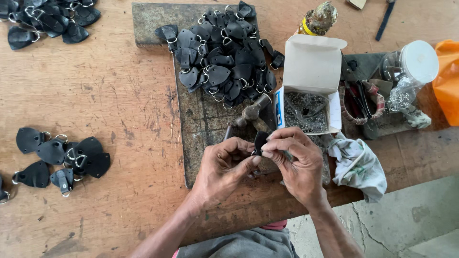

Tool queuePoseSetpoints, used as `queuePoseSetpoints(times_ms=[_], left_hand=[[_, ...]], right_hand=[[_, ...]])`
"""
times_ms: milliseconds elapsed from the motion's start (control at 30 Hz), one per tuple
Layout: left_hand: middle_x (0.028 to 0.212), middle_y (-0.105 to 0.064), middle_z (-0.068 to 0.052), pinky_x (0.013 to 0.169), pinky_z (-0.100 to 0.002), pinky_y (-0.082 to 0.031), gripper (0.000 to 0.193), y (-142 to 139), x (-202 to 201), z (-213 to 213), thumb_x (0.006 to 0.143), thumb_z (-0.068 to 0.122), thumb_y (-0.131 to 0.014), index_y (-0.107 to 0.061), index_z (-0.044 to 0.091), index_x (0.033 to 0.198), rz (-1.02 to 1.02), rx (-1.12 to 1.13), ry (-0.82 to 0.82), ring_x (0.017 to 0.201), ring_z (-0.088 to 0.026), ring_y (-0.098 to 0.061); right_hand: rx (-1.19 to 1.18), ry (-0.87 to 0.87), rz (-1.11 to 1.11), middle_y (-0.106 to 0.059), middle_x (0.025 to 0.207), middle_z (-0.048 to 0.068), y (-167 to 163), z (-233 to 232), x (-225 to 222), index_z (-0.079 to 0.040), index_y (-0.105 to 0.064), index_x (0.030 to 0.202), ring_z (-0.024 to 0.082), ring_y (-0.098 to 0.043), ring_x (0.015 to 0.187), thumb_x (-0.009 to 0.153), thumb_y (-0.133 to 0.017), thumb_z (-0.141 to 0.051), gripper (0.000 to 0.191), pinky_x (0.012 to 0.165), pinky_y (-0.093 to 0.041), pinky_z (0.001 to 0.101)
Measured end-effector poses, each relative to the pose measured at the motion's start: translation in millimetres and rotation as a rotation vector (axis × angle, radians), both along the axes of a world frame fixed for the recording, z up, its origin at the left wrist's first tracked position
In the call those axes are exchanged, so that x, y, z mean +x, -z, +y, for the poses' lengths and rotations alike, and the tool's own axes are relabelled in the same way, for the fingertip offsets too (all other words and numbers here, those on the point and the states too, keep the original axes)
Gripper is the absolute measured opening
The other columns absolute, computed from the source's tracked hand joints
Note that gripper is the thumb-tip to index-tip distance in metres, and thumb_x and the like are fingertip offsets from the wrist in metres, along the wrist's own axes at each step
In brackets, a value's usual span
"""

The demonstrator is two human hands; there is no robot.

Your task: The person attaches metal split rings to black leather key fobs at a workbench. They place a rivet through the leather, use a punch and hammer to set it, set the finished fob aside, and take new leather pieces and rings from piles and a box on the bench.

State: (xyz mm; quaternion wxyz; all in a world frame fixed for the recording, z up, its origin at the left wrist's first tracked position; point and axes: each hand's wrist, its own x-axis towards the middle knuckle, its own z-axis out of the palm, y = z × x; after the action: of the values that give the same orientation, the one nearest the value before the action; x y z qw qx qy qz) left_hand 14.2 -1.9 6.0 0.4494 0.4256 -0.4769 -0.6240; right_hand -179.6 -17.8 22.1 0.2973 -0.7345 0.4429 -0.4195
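Both hands meet over the near edge of a dark metal slab (196,119). My left hand (224,168) and my right hand (295,162) pinch one small black leather piece (260,141) between their fingertips. Just beyond them a hammer (252,114) lies on the slab. A large heap of black leather tabs with metal rings (224,52) covers the slab's far part.
An open white box of small metal fittings (308,95) stands right of the slab, a crumpled cloth (358,165) below it. More leather tabs lie at the left (62,155) and top left (52,19). A clear jar (411,71), scissors and an orange bag (447,81) sit right.
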Motion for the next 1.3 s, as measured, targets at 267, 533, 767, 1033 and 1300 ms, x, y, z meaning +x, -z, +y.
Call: queuePoseSetpoints(times_ms=[267, 533, 767, 1033, 1300], left_hand=[[0.08, -0.079, -0.008, 0.053, -0.028, -0.058, 0.021, -9, 3, 1, 0.091, 0.021, -0.075, -0.075, 0.003, 0.102, -0.224, -0.081, 0.019, 0.063, -0.012, -0.072], [0.073, -0.07, -0.008, 0.05, -0.033, -0.052, 0.013, -4, -1, 5, 0.099, 0.014, -0.066, -0.066, 0.002, 0.102, -0.321, -0.407, -0.021, 0.055, -0.016, -0.064], [0.096, -0.068, -0.014, 0.065, -0.034, -0.057, 0.021, -13, 8, 8, 0.101, 0.015, -0.066, -0.06, -0.001, 0.114, -0.539, -0.664, -0.035, 0.081, -0.022, -0.068], [0.097, -0.062, -0.017, 0.066, -0.042, -0.056, 0.029, -10, 20, -8, 0.094, 0.021, -0.065, -0.058, -0.003, 0.109, -1.054, -0.268, -0.122, 0.084, -0.028, -0.063], [0.103, -0.071, -0.013, 0.079, -0.035, -0.059, 0.025, -13, 68, -3, 0.097, 0.019, -0.065, -0.062, 0.002, 0.115, -0.436, 0.159, -0.115, 0.088, -0.019, -0.069]], right_hand=[[0.166, -0.03, -0.006, -0.071, 0.11, 0.001, -1, -1, -13, -0.013, -0.067, 0.11, 0.011, -0.072, 0.095, 0.085, -0.08, -0.019, 0.029, 0.081, -0.066, 0.0218], [0.307, 0.015, -0.111, -0.074, 0.103, 0.006, -6, 11, -16, -0.007, -0.069, 0.111, 0.011, -0.074, 0.091, 0.089, -0.075, -0.01, 0.022, 0.08, -0.066, 0.0232], [0.263, 0.087, 0.123, -0.078, 0.096, 0.003, -6, 15, -28, -0.011, -0.075, 0.106, 0.011, -0.072, 0.076, 0.086, -0.076, -0.009, 0.02, 0.061, -0.062, 0.0226], [0.199, -0.288, 0.4, -0.078, 0.105, 0.004, 7, 0, 6, -0.01, -0.075, 0.107, 0.014, -0.075, 0.088, 0.087, -0.073, -0.007, 0.02, 0.076, -0.062, 0.0281], [0.1, -0.201, 0.389, -0.074, 0.116, 0.007, -10, 4, 40, -0.007, -0.073, 0.116, 0.022, -0.067, 0.107, 0.086, -0.075, -0.01, 0.03, 0.091, -0.056, 0.0362]])
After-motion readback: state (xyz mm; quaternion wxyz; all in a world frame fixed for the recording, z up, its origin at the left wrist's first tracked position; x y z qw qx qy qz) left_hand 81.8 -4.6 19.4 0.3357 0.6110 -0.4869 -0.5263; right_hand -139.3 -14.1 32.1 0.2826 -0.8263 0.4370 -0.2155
